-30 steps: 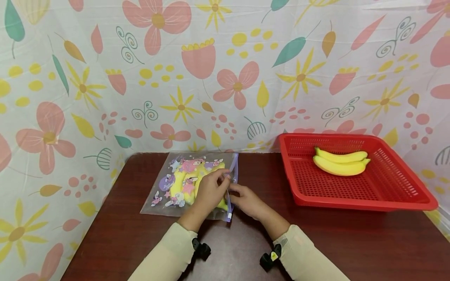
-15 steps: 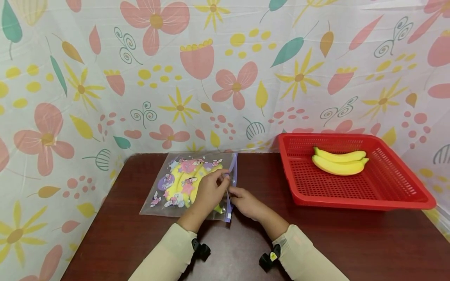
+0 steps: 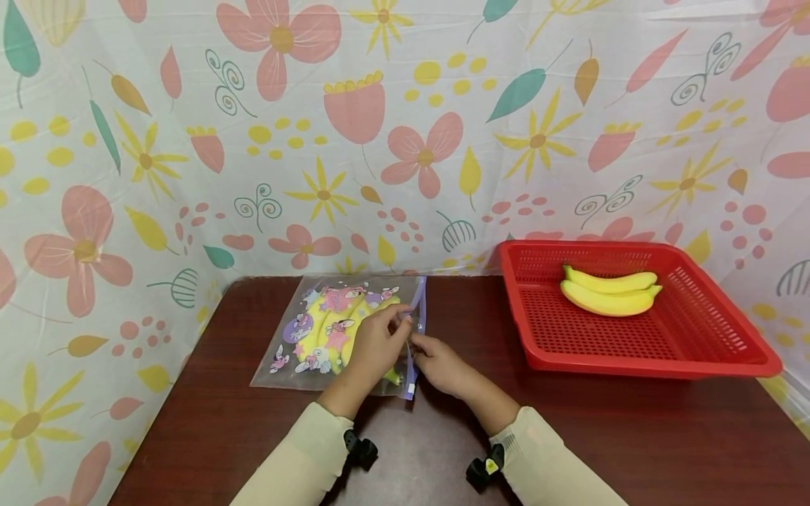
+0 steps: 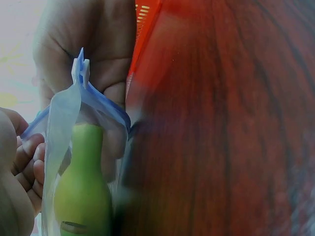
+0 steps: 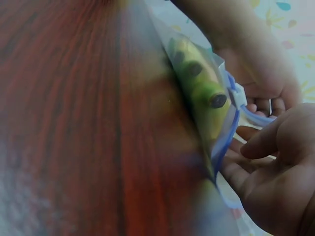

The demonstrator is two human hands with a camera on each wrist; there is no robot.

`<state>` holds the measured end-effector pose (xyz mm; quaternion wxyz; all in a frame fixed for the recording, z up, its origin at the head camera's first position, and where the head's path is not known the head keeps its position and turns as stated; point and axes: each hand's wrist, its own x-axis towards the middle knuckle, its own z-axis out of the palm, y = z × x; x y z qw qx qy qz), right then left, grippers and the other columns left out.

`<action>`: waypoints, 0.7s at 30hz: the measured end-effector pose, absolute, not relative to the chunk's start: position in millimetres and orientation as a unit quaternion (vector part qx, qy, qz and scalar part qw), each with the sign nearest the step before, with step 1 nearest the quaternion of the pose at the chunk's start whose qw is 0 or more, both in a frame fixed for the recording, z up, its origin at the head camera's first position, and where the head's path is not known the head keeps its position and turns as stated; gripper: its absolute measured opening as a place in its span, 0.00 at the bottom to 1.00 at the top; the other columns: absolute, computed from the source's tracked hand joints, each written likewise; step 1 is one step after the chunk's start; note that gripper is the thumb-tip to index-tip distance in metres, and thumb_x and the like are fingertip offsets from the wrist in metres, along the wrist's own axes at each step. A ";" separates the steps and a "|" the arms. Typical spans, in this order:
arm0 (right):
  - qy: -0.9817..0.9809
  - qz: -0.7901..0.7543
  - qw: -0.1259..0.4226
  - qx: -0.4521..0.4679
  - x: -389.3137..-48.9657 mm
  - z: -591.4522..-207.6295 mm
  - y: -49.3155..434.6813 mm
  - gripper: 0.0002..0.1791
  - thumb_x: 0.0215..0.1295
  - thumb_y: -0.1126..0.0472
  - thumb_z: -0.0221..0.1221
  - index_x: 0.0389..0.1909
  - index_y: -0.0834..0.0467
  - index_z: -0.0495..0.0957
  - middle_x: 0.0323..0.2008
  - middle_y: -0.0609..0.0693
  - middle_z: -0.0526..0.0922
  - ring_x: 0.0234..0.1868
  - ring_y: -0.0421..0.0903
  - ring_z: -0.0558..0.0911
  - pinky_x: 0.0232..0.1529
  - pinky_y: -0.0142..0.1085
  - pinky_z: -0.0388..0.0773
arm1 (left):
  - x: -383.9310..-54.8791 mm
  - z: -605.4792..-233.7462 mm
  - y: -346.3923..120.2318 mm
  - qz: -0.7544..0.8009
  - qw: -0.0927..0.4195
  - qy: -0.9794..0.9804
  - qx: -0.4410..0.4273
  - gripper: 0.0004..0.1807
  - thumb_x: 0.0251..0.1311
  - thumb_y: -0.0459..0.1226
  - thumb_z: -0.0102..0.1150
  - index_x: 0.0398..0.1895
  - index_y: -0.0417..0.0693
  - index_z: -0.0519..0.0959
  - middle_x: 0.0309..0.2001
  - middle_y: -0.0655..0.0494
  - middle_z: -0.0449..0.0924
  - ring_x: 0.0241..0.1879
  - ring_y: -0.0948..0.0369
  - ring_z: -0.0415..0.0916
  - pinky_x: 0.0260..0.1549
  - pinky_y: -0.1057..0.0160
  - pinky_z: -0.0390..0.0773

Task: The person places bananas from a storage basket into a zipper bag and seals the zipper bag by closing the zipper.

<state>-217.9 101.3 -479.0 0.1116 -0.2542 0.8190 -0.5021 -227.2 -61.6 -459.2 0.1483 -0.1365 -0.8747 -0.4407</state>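
A clear zip bag printed with pink and purple cartoon figures lies on the table at left centre, with yellow bananas inside. A green stem points toward the bag's parted mouth in the left wrist view. My left hand reaches across the bag and pinches the upper purple zip edge. My right hand is at the mouth from the right; its fingers touch the lower edge, and the thumb stands apart from them. A white slider sits at the near end of the zip.
A red perforated basket stands on the right of the dark wooden table. Two bananas lie in it. A floral cloth rises behind the table and on the left.
The bananas in the bag have shifted left, deeper inside. Both hands stay at the bag's mouth with only slight movement. The basket stays as it was.
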 end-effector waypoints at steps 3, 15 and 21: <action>0.831 -0.482 0.089 -0.262 -216.4 -473.5 101.0 0.23 0.70 0.73 0.44 0.62 0.62 0.76 0.54 0.57 0.82 0.52 0.48 0.77 0.54 0.40 0.75 | -226.5 -457.9 -61.3 -0.442 0.146 -0.874 -0.137 0.14 0.70 0.38 0.56 0.53 0.46 0.84 0.26 0.59 0.79 0.22 0.68 0.69 0.24 0.68 0.72; 0.860 -0.463 0.044 -0.210 -213.1 -446.2 108.3 0.14 0.71 0.72 0.48 0.48 0.59 0.80 0.47 0.55 0.83 0.49 0.52 0.83 0.51 0.42 0.79 | -227.2 -459.7 -61.1 -0.434 0.160 -0.875 -0.142 0.14 0.70 0.39 0.57 0.53 0.45 0.84 0.26 0.59 0.79 0.23 0.68 0.70 0.25 0.69 0.72; 0.856 -0.475 0.032 -0.200 -212.0 -435.1 113.9 0.13 0.71 0.69 0.51 0.49 0.55 0.79 0.49 0.53 0.83 0.53 0.56 0.82 0.52 0.45 0.79 | -227.3 -459.7 -61.1 -0.435 0.163 -0.873 -0.148 0.14 0.70 0.39 0.57 0.53 0.45 0.84 0.26 0.59 0.79 0.21 0.68 0.68 0.23 0.69 0.72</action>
